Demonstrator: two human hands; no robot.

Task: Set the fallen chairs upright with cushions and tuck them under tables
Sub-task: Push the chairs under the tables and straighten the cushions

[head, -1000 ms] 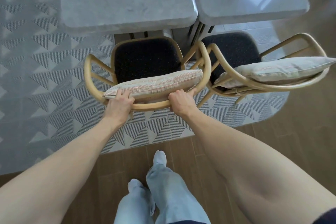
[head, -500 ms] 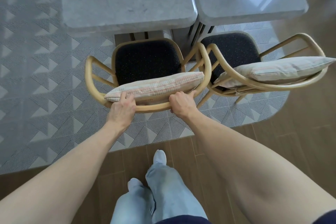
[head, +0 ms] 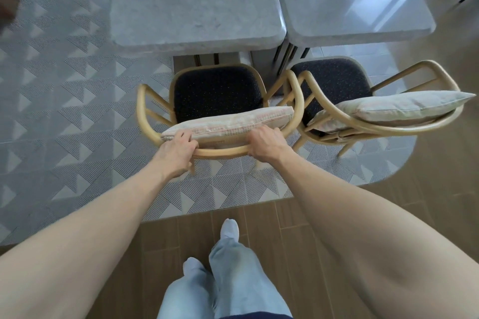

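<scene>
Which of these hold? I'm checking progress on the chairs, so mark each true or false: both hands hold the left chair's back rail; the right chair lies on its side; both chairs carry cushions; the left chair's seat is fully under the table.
1. Left hand and right hand hold the left chair back rail: true.
2. False: the right chair stands upright.
3. Both carry cushions: true.
4. False: its dark seat lies mostly outside the table edge.
</scene>
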